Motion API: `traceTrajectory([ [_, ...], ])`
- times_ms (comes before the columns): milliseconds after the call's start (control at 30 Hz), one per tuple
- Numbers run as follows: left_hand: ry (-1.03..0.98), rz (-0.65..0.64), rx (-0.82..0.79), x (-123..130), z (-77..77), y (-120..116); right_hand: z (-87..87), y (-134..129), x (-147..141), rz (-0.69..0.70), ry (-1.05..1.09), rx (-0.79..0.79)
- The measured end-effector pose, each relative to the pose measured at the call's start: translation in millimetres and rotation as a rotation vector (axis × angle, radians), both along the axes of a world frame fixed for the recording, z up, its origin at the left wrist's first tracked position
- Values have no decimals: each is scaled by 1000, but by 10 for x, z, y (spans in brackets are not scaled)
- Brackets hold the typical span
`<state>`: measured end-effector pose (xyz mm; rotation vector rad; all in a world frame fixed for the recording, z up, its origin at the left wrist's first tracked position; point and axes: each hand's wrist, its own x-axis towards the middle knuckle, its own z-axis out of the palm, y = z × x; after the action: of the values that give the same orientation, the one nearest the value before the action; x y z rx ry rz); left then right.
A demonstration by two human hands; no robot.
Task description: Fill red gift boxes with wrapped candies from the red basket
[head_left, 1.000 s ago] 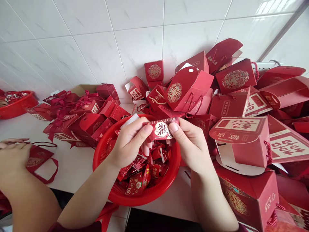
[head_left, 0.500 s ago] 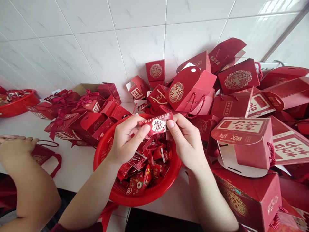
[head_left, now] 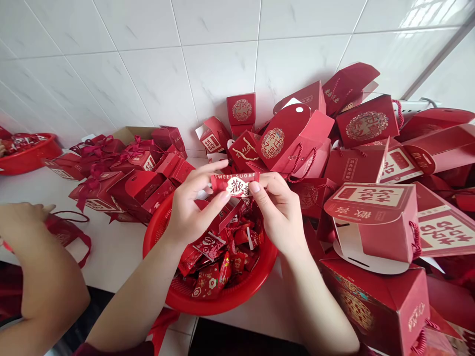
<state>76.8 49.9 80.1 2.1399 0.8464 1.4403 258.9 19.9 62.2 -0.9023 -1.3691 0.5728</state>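
A red wrapped candy (head_left: 236, 185) with "SWEET SUGAR" lettering is held level above a red plastic basket (head_left: 151, 257). My right hand (head_left: 280, 210) pinches its right end between thumb and fingers. At the left end, my left hand (head_left: 193, 207) has its thumb on the wrapper's lower edge and curled fingers behind, while the index finger is raised and stretched above it. Many red wrapped candies (head_left: 210, 282) fill the basket below, partly hidden by both hands.
Red gift boxes with cord handles (head_left: 371, 207) pile up on the right. Ribboned red boxes (head_left: 100, 190) stand in a carton at left. Another red basket (head_left: 33, 155) sits at far left. A co-worker's arm (head_left: 48, 277) is beside a red bag (head_left: 67, 232). A tiled wall (head_left: 148, 84) stands behind.
The candy and both hands have shifted slightly left in view. My left index finger has lifted off the candy and straightened. The co-worker's hand has moved a little.
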Motion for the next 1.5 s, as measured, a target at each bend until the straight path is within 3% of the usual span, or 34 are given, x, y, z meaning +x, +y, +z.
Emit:
traceTrajectory([
  [133, -24, 263, 309, -46, -2, 29, -69, 83, -33, -126, 64, 25],
  [233, 15, 375, 400, -140, 30, 88, -126, 151, -32, -168, 97, 21],
  [433, 348, 231, 184, -349, 29, 292, -80, 95, 26, -209, 113, 59],
  [533, 440, 160, -27, -424, 23, 337, 40, -31, 60, -465, 143, 205],
  [633, 520, -58, -198, -503, 67, 322, 146, -128, 82, -790, 238, 486],
  [700, 553, -201, -231, -548, 101, 306, 170, -158, 80, -897, 282, 653],
  [767, 537, -262, -218, -576, 114, 303, 150, -166, 62, -846, 224, 685],
  [800, 525, -268, -218, -583, 110, 309, 127, -164, 48, -750, 132, 631],
  [933, 501, -257, -237, -587, 74, 351, 14, -119, -24, -162, -470, 114],
  [1033, 522, -224, -224, -591, 71, 375, -21, -73, -46, 41, -717, -177],
  [1133, 530, -202, -218, -597, 71, 385, -1, -51, 3, 73, -729, -262],
  [1267, 501, -120, -277, -579, -1, 421, 19, -25, 126, 2, -749, -339],
  [1400, 328, 57, -313, -526, -121, 502, 7, -9, 195, -63, -863, -420],
  [1500, 136, 186, -227, -492, -165, 568, 12, -26, 201, -94, -913, -420],
])
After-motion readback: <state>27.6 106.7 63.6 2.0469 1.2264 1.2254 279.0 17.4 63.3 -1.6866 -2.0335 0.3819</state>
